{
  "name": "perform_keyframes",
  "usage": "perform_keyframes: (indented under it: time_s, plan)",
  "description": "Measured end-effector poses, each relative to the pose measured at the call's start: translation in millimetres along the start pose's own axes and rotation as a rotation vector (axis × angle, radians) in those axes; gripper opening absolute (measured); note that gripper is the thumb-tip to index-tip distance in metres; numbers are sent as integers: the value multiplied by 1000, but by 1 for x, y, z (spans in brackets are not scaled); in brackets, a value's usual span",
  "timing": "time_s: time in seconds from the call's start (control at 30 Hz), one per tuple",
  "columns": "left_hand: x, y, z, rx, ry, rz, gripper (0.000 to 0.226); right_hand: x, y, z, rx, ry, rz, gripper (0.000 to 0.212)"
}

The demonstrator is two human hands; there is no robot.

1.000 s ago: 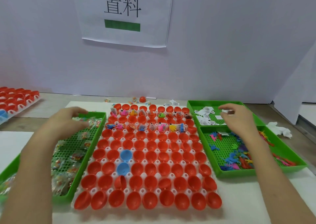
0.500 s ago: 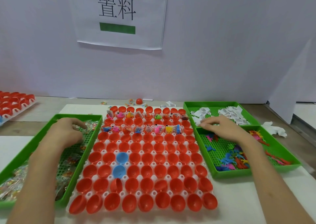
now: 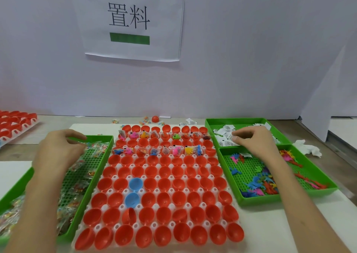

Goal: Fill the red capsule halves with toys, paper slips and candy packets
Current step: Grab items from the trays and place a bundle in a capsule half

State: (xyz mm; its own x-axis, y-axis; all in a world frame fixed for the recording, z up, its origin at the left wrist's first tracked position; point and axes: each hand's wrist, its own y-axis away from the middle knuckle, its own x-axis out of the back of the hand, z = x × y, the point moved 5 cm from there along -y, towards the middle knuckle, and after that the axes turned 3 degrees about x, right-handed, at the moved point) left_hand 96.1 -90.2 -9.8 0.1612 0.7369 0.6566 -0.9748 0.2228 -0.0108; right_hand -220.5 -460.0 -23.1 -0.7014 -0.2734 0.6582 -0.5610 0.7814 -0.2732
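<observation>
Red plastic capsule halves (image 3: pixel 178 197), mostly unfilled, are seated in a white grid tray (image 3: pixel 207 223) between green perforated trays (image 3: pixel 239 120). The left hand (image 3: pixel 56 152) is curled over clear candy packets (image 3: pixel 77 175), and the right hand (image 3: pixel 255 142) over white paper slips (image 3: pixel 222 134). Whether either hand is gripping anything cannot be told.

A white paper sign (image 3: pixel 133 20) with two black characters above a green bar (image 3: pixel 129 38) hangs on the pale wall (image 3: pixel 251 69). A crumpled white tissue (image 3: pixel 307 148) lies on the surface (image 3: pixel 340 156) at the far right. Near the wall sit a closed red ball (image 3: pixel 155 119) and a short white stick (image 3: pixel 164 117). Two blue capsule halves (image 3: pixel 135 184) sit one behind the other in the white rack (image 3: pixel 154 190).
</observation>
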Motion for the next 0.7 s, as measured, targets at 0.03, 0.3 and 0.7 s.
perform_keyframes:
  time_s: [0.03,0.3,0.7]
  plan:
    - [1,1,3,-17,24,6,36,3,0,-1,2,-1,45,13]
    - [-8,29,60,-254,151,-33,19,9,-2,-4,16,-99,227,21]
    - [-11,65,108,-441,182,-82,20,17,2,-19,68,-94,305,11]
